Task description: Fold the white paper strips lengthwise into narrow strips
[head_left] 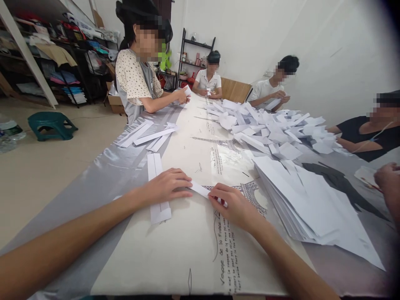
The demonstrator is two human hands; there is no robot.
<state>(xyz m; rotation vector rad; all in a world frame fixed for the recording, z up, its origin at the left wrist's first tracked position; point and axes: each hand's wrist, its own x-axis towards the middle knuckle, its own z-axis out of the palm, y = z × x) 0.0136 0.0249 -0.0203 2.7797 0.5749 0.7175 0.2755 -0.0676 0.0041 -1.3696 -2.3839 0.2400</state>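
A narrow folded strip of white paper (200, 189) stretches between my two hands, just above or on the tablecloth. Its left end lies between the fingers and thumb of my left hand (168, 186). My right hand (233, 205) pinches the other end, with the fingers curled in and red nails partly showing. Beneath my left hand and wrist lie folded white paper strips (154, 166), partly covered by the hand. On the right, a thick stack of white paper sheets (300, 200) rests near my right forearm.
A big heap of folded white papers (265, 125) covers the table's far right. More paper strips (156, 135) lie at the left edge of the printed tablecloth (175, 258). Several people sit or stand around the table, some handling paper. A green stool (51, 124) stands on the floor.
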